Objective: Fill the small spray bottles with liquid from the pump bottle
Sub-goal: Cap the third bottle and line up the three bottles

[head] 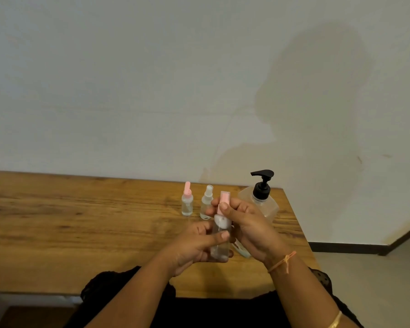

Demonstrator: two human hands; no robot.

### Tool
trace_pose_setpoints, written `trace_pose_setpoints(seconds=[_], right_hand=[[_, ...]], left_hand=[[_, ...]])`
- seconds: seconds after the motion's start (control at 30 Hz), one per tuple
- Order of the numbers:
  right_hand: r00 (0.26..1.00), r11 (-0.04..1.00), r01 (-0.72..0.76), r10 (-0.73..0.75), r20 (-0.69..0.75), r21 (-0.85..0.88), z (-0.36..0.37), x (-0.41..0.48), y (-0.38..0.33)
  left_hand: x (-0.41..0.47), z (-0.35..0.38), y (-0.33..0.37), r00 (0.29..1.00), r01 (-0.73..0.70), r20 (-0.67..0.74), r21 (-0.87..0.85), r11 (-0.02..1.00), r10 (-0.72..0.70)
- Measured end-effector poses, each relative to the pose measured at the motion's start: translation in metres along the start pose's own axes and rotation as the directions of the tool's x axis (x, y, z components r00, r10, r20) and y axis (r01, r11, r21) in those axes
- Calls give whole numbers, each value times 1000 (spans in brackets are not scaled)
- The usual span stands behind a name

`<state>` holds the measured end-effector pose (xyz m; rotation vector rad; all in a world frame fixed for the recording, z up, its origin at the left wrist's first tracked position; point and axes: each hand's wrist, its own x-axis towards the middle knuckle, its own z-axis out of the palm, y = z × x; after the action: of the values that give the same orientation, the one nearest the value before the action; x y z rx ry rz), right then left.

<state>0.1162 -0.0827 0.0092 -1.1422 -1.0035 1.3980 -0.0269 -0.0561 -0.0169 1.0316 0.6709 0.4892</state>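
My left hand (194, 247) grips the body of a small clear spray bottle (219, 245) held upright above the wooden table (81, 221). My right hand (246, 223) pinches its pink cap (224, 200) at the top. Two more small clear bottles stand behind, one with a pink cap (187, 202), one with a clear spray top (207, 203). The large clear pump bottle (262, 197) with a black pump stands at the back right, partly hidden by my right hand.
The table's right edge runs just beyond the pump bottle. A pale object (240, 249) lies on the table under my right hand, mostly hidden. A white wall rises directly behind the table. My dark-clothed lap is at the near edge.
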Motion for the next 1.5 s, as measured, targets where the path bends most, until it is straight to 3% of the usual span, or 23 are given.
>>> trace_pose_setpoints(seconds=[0.3, 0.5, 0.6, 0.7, 0.8, 0.87, 1.17, 1.5], right_hand=[[966, 969, -19, -45, -255, -245, 22, 2, 2], [963, 954, -34, -49, -267, -299, 21, 1, 5], [994, 1000, -17, 18, -110, 9, 8, 0, -1], [996, 982, -64, 53, 66, 177, 0, -3, -7], [982, 971, -92, 52, 183, 219, 2, -4, -9], [979, 966, -96, 48, 197, 240, 4, -4, -9], [995, 994, -99, 99, 19, 33, 7, -3, -4], [991, 996, -55, 46, -127, -67, 19, -2, 2]], left_hand=[[5, 7, -8, 974, -63, -195, 248, 967, 113], [4, 10, -6, 991, -23, -119, 272, 962, 58], [2, 9, -6, 999, -24, -32, 25, 999, 25], [-4, 2, 2, 982, 61, 190, -288, 956, -5], [-8, -8, 7, 892, 196, 451, -312, 930, -37], [-9, -11, 7, 869, 213, 492, -286, 934, -47], [-7, -6, 0, 981, 126, 164, -147, 981, -102], [-2, 1, -9, 999, 46, 20, 76, 996, -47]])
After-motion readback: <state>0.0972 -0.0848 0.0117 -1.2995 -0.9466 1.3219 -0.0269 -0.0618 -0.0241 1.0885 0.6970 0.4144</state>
